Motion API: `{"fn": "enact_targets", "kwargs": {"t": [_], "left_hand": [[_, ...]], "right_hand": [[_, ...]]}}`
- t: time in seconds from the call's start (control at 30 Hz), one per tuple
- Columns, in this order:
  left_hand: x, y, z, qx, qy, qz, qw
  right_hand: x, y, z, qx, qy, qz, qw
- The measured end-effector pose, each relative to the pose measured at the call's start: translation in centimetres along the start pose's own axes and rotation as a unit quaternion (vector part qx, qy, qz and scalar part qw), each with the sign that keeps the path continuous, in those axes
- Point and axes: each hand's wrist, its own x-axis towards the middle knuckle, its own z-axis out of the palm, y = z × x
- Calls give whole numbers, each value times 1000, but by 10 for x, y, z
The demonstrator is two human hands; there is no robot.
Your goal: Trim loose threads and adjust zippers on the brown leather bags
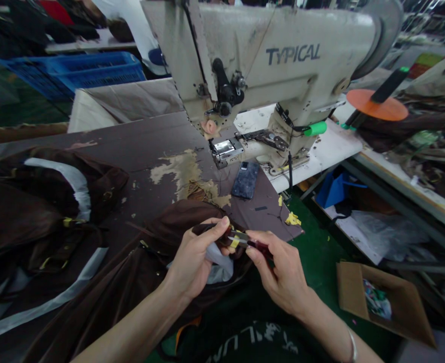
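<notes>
My left hand pinches a dark brown strap end of a brown bag. A strip of yellow tape is wrapped there. In my right hand is a small cutting tool with a dark red handle. Its pointed metal blade lies against the yellow tape; my fingers hide the rest of it. Whitish wrapping hangs below my left fingers. The bag lies at the table's front edge, partly over my lap.
A TYPICAL sewing machine stands beyond my hands. A dark phone lies beneath its arm. More brown bags with wrapped handles fill the left. A cardboard box is on the right, blue crates at the back left.
</notes>
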Motion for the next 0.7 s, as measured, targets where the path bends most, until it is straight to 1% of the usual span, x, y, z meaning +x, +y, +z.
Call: {"fn": "enact_targets", "kwargs": {"t": [0.07,0.1,0.13,0.2,0.23,0.27,0.4,0.47,0.53,0.63,0.7], "left_hand": [[-1,1,1,6,1,2,1000],[-1,1,1,8,2,4,1000],[-1,2,1,9,4,7,1000],[-1,3,2,13,8,10,1000],[-1,3,3,15,10,11,1000],[-1,3,4,18,12,13,1000],[-4,2,6,29,12,29,999],[-6,2,6,30,13,36,999],[-7,0,6,35,18,43,998],[-7,-1,5,48,16,52,997],[-6,-1,4,62,9,61,996]], "right_hand": [[0,-2,-1,32,-6,24,999],[0,-4,-1,66,-8,45,997],[0,-5,-1,111,-8,73,991],[1,-8,-2,208,-3,132,969],[2,-9,-3,235,1,151,960],[3,-10,-4,242,8,160,957],[12,-17,-6,164,37,141,976],[16,-22,-4,140,42,137,980],[17,-27,-1,128,34,143,981],[15,-32,4,128,2,150,980],[11,-33,8,99,-12,118,988]]}}
